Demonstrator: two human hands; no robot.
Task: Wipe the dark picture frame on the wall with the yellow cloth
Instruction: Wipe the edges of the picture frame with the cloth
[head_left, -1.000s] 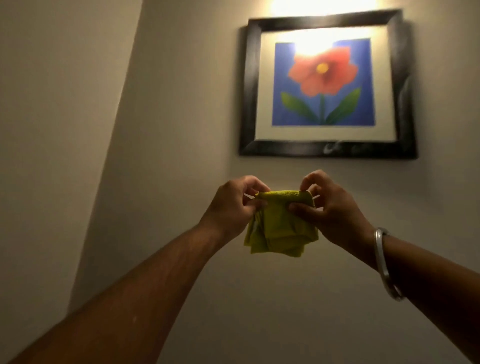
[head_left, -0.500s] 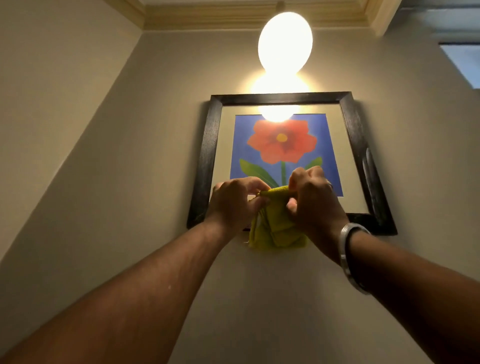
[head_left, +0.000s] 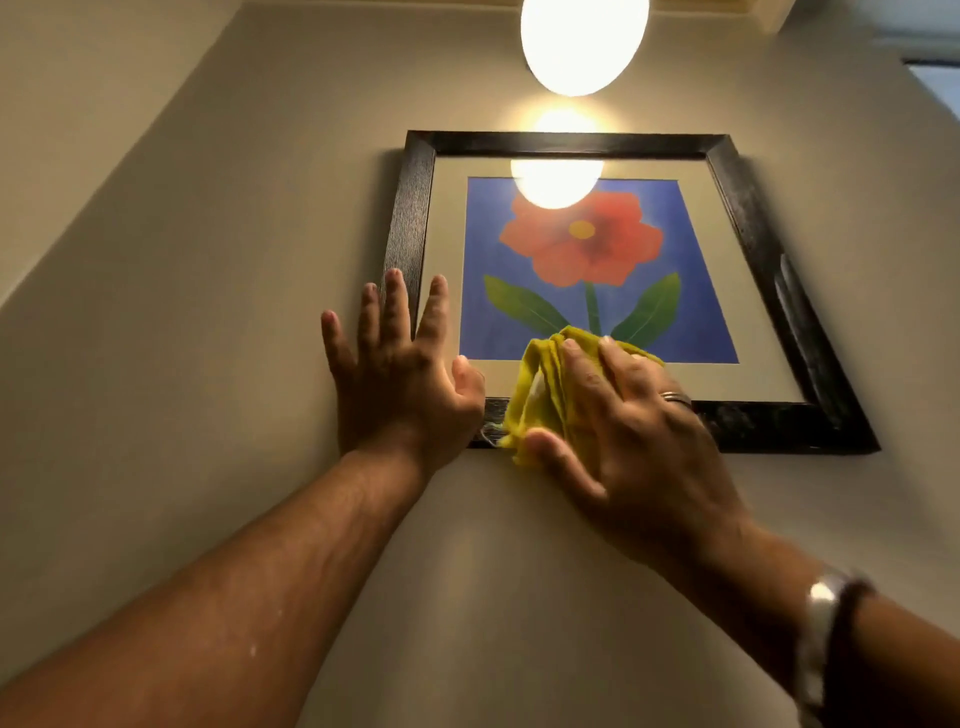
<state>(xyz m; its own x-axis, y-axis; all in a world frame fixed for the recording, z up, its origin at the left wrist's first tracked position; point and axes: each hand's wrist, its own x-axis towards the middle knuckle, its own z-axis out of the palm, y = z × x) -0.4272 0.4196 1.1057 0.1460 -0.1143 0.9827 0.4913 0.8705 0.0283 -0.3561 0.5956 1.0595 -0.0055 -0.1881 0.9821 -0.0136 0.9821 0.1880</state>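
Observation:
The dark picture frame hangs on the beige wall and holds a red flower on a blue ground behind glass. My left hand lies flat and spread over the frame's lower left corner and the wall beside it, holding nothing. My right hand presses the bunched yellow cloth against the frame's bottom bar and the lower glass, left of centre. Part of the cloth is hidden under my palm.
A lit oval lamp hangs above the frame and glares on the glass. A side wall meets this wall at the left. A window corner shows at the upper right.
Both hands held the cloth in front of the frame. Now my left hand has let go and spread onto the frame's corner, and my right hand has pressed the cloth to the bottom bar.

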